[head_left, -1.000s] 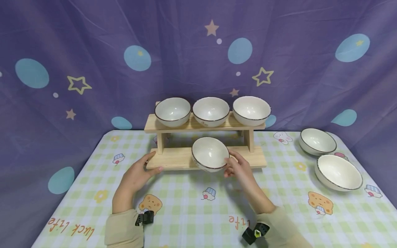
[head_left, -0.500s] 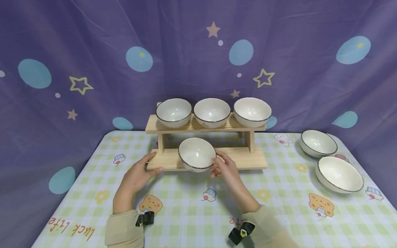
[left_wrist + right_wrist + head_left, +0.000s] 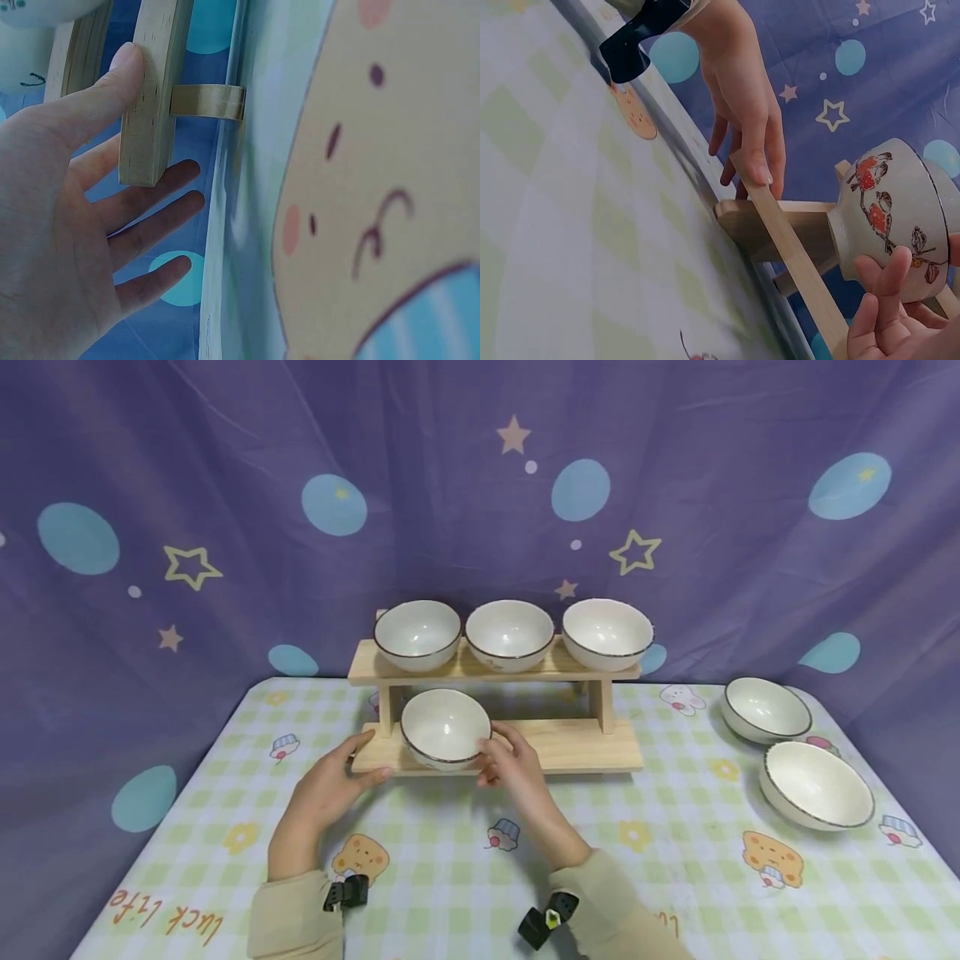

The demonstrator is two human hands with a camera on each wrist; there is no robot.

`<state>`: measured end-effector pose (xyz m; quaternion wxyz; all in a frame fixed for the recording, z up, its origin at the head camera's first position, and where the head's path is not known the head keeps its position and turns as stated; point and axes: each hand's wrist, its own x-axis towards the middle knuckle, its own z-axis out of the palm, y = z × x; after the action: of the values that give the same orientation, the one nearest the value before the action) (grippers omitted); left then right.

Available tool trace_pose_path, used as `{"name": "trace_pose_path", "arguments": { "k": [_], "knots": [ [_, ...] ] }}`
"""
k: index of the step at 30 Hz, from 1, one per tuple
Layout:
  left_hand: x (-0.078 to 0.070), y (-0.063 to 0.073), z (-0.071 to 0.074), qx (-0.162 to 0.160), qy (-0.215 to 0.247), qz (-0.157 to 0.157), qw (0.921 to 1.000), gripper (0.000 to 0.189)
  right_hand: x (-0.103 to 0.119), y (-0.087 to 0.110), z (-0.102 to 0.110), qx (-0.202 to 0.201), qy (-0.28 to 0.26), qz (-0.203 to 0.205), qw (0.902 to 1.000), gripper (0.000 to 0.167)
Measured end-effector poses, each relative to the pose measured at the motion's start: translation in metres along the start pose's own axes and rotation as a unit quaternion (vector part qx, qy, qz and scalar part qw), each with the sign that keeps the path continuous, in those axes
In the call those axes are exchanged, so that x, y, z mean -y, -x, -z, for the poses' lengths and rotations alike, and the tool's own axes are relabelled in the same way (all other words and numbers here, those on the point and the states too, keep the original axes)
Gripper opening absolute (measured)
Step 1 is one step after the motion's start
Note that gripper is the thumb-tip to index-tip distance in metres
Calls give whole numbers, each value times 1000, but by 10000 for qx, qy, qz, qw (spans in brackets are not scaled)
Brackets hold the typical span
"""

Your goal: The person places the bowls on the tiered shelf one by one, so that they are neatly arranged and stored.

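Note:
A two-tier wooden rack (image 3: 581,747) stands on the table, its left lower end pinched by my left hand (image 3: 324,797). The thumb lies on the board's front edge in the left wrist view, while the other fingers (image 3: 154,225) extend behind it. My right hand (image 3: 521,781) holds a white, dark-rimmed bowl (image 3: 446,727) by its right side, thumb at the rim and fingers lower down. That bowl is over the left part of the lower board; red bird-and-branch decoration (image 3: 877,214) shows on its outside in the right wrist view. Whether its foot touches the board I cannot tell.
Three similar bowls line the upper tier: left (image 3: 417,635), middle (image 3: 510,635) and right (image 3: 607,633). Two more bowls, one farther back (image 3: 767,710) and one nearer (image 3: 816,785), sit at the table's right. A purple curtain (image 3: 465,485) hangs behind the checked tablecloth (image 3: 420,877).
My right hand has carried the bowl leftward along the lower board, from near its middle to its left part. My left hand has stayed at the rack's end.

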<state>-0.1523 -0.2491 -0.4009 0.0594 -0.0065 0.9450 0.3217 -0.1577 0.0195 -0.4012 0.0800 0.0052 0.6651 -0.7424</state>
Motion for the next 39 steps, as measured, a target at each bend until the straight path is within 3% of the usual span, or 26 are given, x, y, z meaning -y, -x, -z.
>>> {"name": "trace_pose_path", "arguments": {
  "k": [12,39],
  "knots": [
    [2,-1,-1,-1,-35,13,10000,89,-4,-7,-18,33,-208,-225,9995,57],
    [2,-3,-2,-16,12,20,10000,91,-2,-12,-20,95,-24,-190,9998,58]
  ]
}}
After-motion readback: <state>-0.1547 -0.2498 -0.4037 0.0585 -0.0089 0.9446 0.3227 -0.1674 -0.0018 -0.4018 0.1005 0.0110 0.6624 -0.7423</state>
